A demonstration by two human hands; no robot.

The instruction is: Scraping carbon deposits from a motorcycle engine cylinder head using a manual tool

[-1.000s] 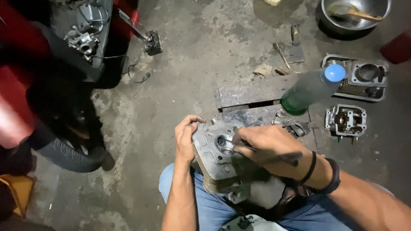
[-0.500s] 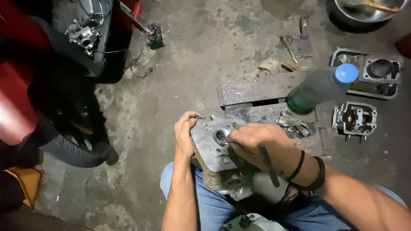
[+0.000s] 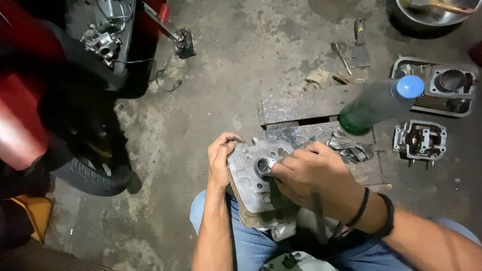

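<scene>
The engine part, a grey metal casting, rested on the person's lap over blue jeans, braced so its flat face turned up. The left hand curled closed around the casting's left edge, steadying it. The right hand lay across the face with fingers pinched near the round hole; whether it gripped a small tool I could not tell. Beyond, on the concrete floor, a green bottle with a blue cap and no label that I could see stood at the far edge of a wooden block. A second engine part sat just right of the block.
</scene>
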